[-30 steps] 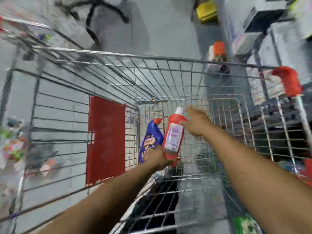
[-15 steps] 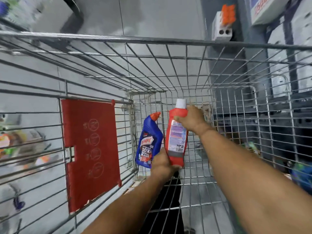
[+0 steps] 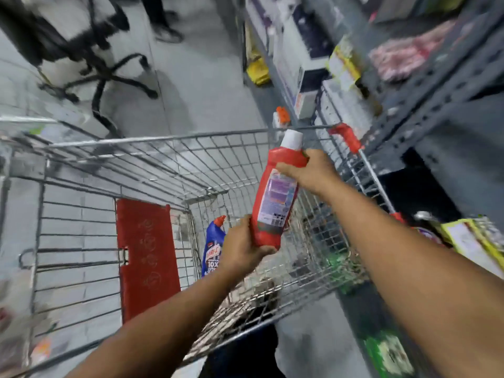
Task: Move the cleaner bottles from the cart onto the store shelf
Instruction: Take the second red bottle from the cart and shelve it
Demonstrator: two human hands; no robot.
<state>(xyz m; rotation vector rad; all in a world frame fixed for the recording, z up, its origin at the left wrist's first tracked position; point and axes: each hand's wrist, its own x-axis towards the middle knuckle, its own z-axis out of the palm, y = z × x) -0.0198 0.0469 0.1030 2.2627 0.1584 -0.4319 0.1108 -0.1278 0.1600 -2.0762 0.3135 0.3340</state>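
Note:
A red cleaner bottle (image 3: 275, 195) with a white cap is held tilted above the wire cart (image 3: 163, 137). My left hand (image 3: 242, 246) grips its base and my right hand (image 3: 308, 170) grips its upper part near the neck. A blue cleaner bottle (image 3: 212, 246) with an orange cap stands inside the cart, just left of my left hand and partly hidden by it. The grey metal store shelf (image 3: 425, 105) rises to the right of the cart.
A red plastic flap (image 3: 147, 255) hangs on the cart's left wall. Boxes and packets (image 3: 305, 58) fill the shelves at right. A black office chair base (image 3: 103, 77) stands on the floor beyond the cart, with a person's feet (image 3: 166, 34) farther back.
Both hands have lifted the red bottle up out of the cart and to the right, towards the shelf. The blue bottle stays in the cart. The view has swung up and right.

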